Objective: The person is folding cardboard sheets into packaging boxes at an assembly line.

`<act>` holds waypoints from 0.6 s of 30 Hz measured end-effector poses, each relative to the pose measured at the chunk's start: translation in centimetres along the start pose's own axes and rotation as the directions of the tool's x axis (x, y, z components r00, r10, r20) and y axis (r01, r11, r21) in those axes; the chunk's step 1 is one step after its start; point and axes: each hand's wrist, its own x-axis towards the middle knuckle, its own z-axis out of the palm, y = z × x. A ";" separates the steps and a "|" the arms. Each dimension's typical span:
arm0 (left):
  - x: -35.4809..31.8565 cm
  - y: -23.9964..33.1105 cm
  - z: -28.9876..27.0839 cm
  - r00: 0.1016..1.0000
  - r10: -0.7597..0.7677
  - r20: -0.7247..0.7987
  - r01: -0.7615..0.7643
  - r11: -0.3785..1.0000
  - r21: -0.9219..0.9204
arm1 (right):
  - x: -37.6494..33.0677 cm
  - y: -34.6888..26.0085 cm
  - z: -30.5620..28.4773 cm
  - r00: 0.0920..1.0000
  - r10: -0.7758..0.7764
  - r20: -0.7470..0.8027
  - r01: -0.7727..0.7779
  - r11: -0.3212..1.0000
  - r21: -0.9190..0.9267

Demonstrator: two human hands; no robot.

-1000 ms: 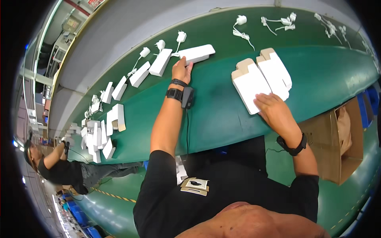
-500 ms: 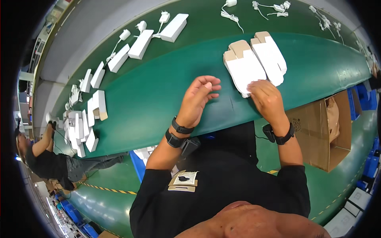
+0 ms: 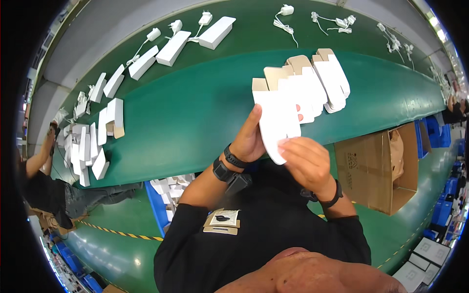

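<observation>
A flat, unfolded white carton blank with brown flaps is lifted off the green belt, held between both hands. My left hand grips its left edge, thumb up along the side. My right hand pinches its lower end. Just behind it, two stacks of the same flat carton blanks lie on the belt.
Folded white boxes and white chargers with cables lie along the far belt. More white boxes pile at the left, where another person works. An open cardboard box stands at my right, a blue bin below the belt.
Both hands have drawn one carton blank off the stack and raised it toward me; a second ago my left hand reached far out to a white box on the belt.
</observation>
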 end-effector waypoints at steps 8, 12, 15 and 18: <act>-1.7 1.3 0.4 0.977 -0.112 0.179 0.041 0.932 0.361 | 5.0 2.2 -5.9 0.818 0.558 0.138 -0.565 0.738 0.370; -1.0 1.3 1.2 0.980 -0.060 0.187 -0.039 0.874 0.484 | 6.8 4.1 -7.8 0.658 0.503 0.560 -0.646 0.760 0.076; -0.9 0.9 2.1 0.998 0.068 -0.001 -0.061 0.905 0.421 | 5.4 4.2 -7.5 0.683 0.511 0.523 -0.669 0.725 0.165; -0.5 1.4 2.8 0.981 0.191 0.027 -0.178 0.841 0.511 | 3.7 4.0 -5.6 0.759 0.615 0.214 -0.634 0.624 0.457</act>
